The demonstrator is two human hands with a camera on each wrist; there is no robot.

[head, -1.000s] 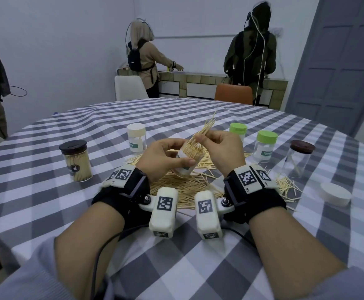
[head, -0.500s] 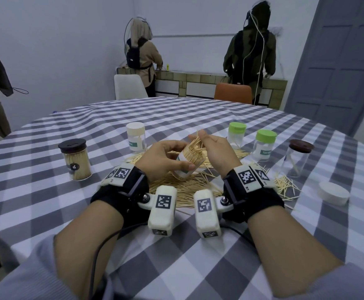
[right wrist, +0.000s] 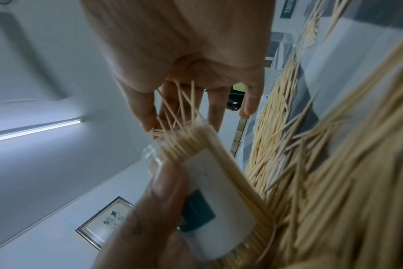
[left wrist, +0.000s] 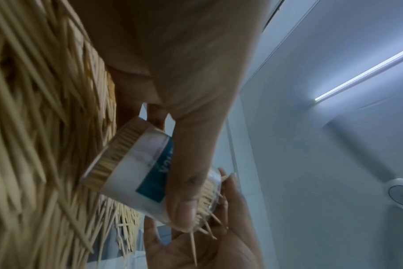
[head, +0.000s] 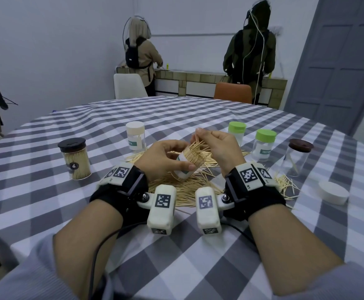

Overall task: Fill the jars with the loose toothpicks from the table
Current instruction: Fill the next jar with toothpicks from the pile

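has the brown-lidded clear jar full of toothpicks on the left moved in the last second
No. The brown-lidded jar stands on the same checks of the tablecloth, left of the white-lidded jar.

On the counter (head: 198, 267), a toothpick pile (head: 183, 187) lies under the tilted jar (head: 185, 165) held between both hands. Left stands a full jar (head: 75, 159); right, three lidded jars and a loose lid (head: 333, 192).

Left hand (head: 162, 158) grips tilted jar (head: 187, 165); right hand (head: 221, 148) pinches toothpicks (head: 196, 141).
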